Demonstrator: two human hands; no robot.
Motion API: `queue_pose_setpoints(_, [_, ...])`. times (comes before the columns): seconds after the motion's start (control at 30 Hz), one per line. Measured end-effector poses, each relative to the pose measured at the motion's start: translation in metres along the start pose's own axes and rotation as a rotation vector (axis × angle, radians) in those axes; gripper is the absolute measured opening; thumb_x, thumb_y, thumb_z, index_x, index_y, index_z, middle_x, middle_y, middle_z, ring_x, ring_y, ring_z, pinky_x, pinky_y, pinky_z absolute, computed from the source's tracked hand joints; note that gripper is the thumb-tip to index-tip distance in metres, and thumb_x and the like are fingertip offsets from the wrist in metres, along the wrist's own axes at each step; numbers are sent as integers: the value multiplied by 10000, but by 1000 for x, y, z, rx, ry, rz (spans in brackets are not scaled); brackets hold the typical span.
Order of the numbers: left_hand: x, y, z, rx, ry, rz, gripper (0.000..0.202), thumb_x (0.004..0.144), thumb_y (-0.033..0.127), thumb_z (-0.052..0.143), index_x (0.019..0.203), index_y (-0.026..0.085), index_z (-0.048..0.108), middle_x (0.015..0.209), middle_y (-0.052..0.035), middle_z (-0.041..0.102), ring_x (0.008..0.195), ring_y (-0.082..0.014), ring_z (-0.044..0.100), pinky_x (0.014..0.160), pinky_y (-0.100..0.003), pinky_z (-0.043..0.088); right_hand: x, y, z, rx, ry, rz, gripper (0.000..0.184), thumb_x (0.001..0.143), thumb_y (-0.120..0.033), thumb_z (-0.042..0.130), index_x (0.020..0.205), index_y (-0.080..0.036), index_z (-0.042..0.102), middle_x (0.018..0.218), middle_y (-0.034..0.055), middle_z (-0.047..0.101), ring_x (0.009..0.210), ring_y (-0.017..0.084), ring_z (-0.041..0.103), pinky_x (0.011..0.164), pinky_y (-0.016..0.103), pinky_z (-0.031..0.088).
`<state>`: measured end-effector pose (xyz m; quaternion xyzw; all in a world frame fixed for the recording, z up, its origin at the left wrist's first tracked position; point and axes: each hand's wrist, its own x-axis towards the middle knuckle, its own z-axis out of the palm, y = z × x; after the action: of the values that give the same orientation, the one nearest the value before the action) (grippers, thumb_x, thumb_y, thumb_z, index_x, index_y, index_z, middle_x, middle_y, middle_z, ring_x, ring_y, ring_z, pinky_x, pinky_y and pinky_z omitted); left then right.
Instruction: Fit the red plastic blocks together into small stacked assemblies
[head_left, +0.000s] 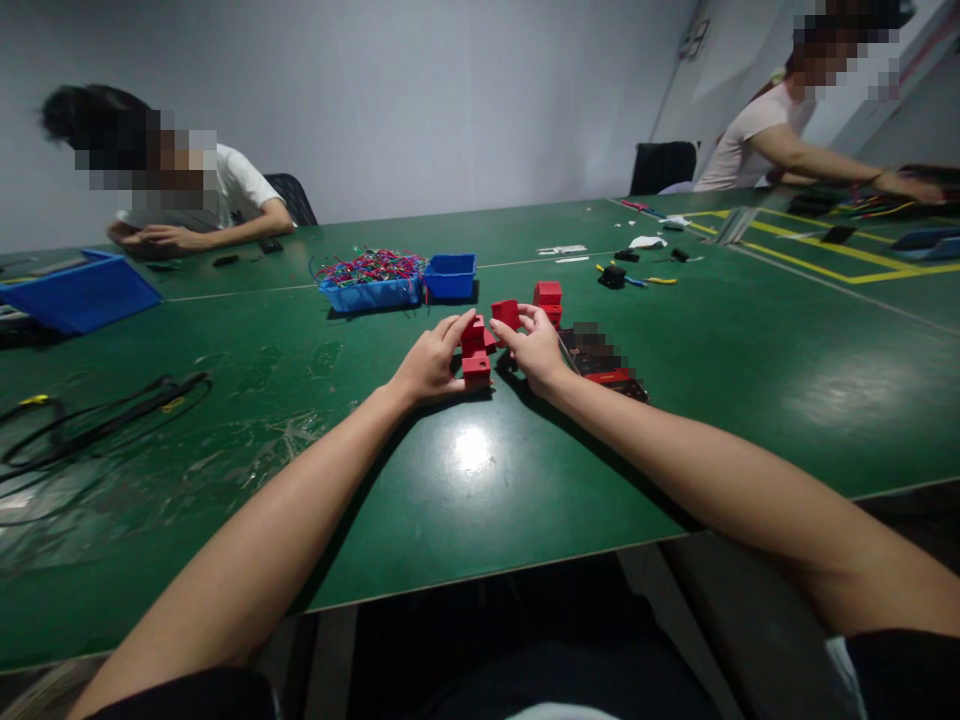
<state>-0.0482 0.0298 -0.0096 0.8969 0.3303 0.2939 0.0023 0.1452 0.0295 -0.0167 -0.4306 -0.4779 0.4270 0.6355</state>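
My left hand [429, 362] rests on the green table [465, 480] with its fingers curled round a red plastic block assembly [475, 352]. My right hand [534, 345] pinches a second red block [505, 314] right beside the first, the two blocks almost touching. Another red block [548, 297] stands just behind my right hand. A dark flat object with a red edge [609, 368] lies under my right wrist.
A blue bin of coloured wires [371, 280] and a smaller blue bin [450, 275] stand behind the blocks. A blue tray [75, 293] and black cables [97, 410] lie at the left. Small tools [630, 272] lie at the right. Two other people sit at the far side.
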Motion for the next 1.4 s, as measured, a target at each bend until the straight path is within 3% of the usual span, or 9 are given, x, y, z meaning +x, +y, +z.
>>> queue_pose_setpoints(0.27, [0, 0, 1, -2, -4, -2, 1057, 726, 561, 760, 1552, 150, 246, 1470, -225, 468, 1339, -374, 505, 1061, -494, 472, -1, -1, 2, -1, 3, 7, 648, 609, -465, 846, 1098, -175, 535, 1080, 101, 690, 936, 208, 675, 798, 350, 575])
queue_pose_setpoints(0.57, [1, -2, 3, 0, -3, 8, 1050, 730, 551, 759, 1546, 127, 252, 1468, -234, 465, 1330, -377, 511, 1056, -493, 478, -5, -8, 3, -49, -23, 32, 585, 611, -457, 830, 1053, -165, 583, 964, 55, 690, 831, 179, 647, 797, 363, 557])
queue_pose_setpoints(1.1, [1, -1, 0, -11, -8, -4, 1066, 713, 557, 777, 1556, 173, 248, 1480, -218, 466, 1351, -373, 500, 1058, -493, 479, -4, -5, 2, -46, 13, 20, 665, 594, -494, 836, 1080, -218, 476, 917, 19, 650, 813, 184, 638, 730, 335, 548])
queue_pose_setpoints(1.4, [1, 0, 1, -12, -11, -9, 1059, 720, 584, 760, 1544, 142, 263, 1476, -223, 470, 1352, -371, 497, 1078, -484, 465, -3, -3, 1, -44, 3, 5, 675, 605, -507, 832, 1094, -209, 475, 926, 24, 665, 825, 185, 657, 774, 341, 550])
